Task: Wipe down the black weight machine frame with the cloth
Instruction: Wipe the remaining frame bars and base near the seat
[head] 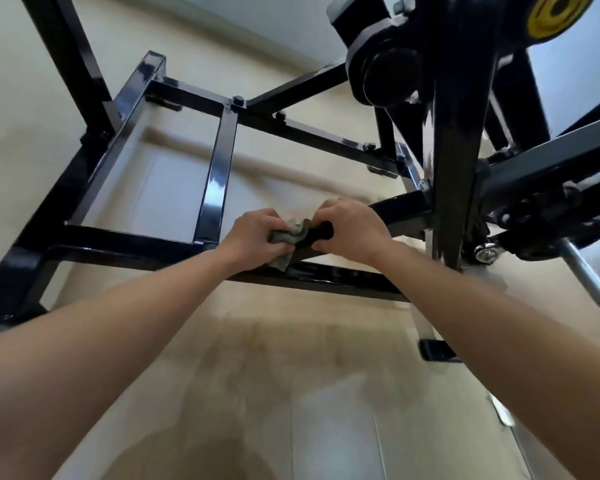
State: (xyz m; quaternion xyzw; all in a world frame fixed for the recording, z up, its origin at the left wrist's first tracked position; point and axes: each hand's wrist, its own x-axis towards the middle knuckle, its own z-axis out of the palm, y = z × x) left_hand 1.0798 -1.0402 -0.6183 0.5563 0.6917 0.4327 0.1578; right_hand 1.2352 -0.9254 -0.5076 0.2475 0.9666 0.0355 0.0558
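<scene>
The black weight machine frame [219, 168] fills the upper half of the view, its glossy square tubes crossing over a pale floor. A crumpled grey-green cloth [293, 233] lies against a black bar of the frame near the middle. My left hand [257, 237] grips the cloth and presses it to the bar. My right hand [350, 230] is curled round the same black bar just to the right of the cloth, its fingers touching the cloth's edge. Both forearms reach in from the bottom corners.
A thick black upright [454, 161] with pivot housings stands at the right. A yellow disc [554, 15] shows at the top right. A chrome bar [585, 271] sticks out at the right edge. Beige floor tiles [291, 375] lie below the frame.
</scene>
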